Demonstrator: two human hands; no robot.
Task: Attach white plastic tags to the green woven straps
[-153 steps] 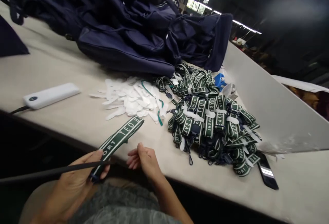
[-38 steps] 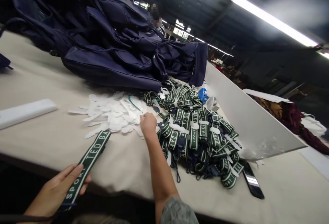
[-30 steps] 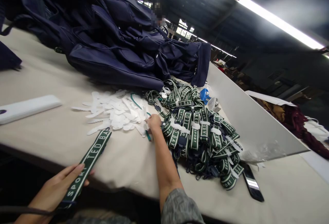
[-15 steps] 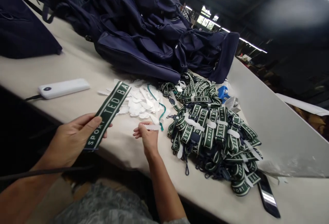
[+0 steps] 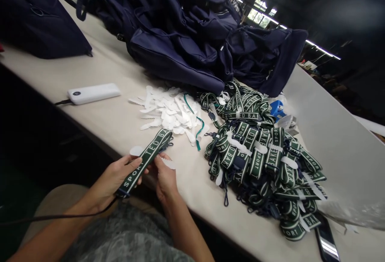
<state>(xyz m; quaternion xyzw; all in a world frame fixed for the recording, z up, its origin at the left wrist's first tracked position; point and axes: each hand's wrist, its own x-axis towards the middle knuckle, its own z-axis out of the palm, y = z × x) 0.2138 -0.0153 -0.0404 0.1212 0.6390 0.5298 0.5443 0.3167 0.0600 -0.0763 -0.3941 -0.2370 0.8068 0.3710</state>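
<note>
Gripping a folded strap (image 5: 147, 158), the left hand (image 5: 116, 176) has its thumb on the printed face and its other fingers curled behind. The green webbing, edged in white, reads "SPORT TED BA" in white capitals; the lettering is cut off at the fold beyond the fingertips, where dark fittings hang. The strap slants up and away from the left fingers, over the table's near edge.

The right hand (image 5: 165, 178) is at the strap's underside, thumb and fingers pinched on a white tie (image 5: 168, 163) whose toothed end pokes out just above them. A rounded white end shows on the strap's other side, above the left fingers; whether it is the same piece cannot be told.

Straight beyond the fingertips lies a heap of ties (image 5: 168, 113), with a green cord (image 5: 200, 127) along its right side. Right of the right fingers is a pile of bundled straps (image 5: 257, 162), with "TED", "BAKE", "BAKER" and "SPORT" readable and white ties around several. A phone (image 5: 327, 240) lies farther right, partly beside the pile. Left of and beyond the left fingers is a white device (image 5: 94, 93); its round mark is too small to read. Farthest from the fingers, navy bags (image 5: 177, 57) are heaped.
</note>
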